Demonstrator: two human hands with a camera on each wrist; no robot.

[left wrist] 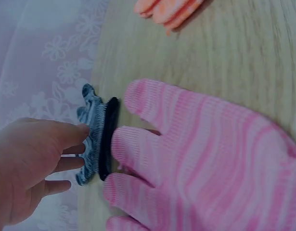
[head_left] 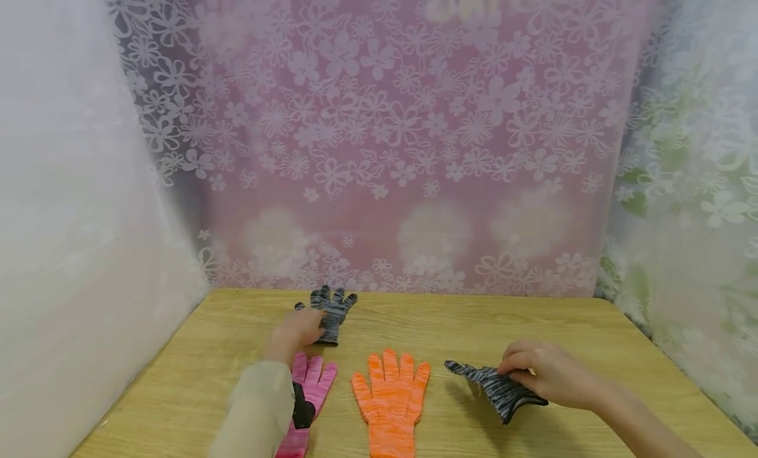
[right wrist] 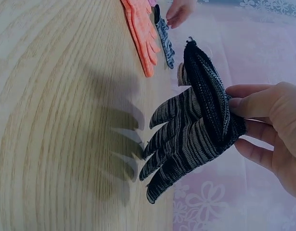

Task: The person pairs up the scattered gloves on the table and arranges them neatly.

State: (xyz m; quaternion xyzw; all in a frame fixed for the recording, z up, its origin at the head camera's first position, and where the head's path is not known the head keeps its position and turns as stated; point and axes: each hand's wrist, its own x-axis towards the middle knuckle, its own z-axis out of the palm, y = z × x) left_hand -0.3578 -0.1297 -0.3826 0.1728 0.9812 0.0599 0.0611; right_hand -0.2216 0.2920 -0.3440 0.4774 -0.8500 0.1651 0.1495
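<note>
In the head view the left sleeve (head_left: 254, 405) cuts across the pink glove (left wrist: 205, 159), yet the left wrist view has that glove's striped fingers and palm big and clear, just short of the far grey glove (head_left: 336, 321) and its dark cuff. Over to the right wrist view, and there's what the head view squashes: the dangling black-and-grey glove (right wrist: 186, 130), cuff gaping, fingers hanging, its shadow (right wrist: 121, 144) thrown across the wooden table (head_left: 462, 320). The orange glove (head_left: 393, 405) lies flat between the pink one and the dangling one. Now the hands! The right hand (head_left: 547, 372) has thumb and fingers clamped on the dangling glove's cuff, holding it above the wood. The left hand (head_left: 304, 328) is at the far grey glove, near the table's back edge, fingers fairly straight and apart; whether they touch the knit, I cannot tell.
</note>
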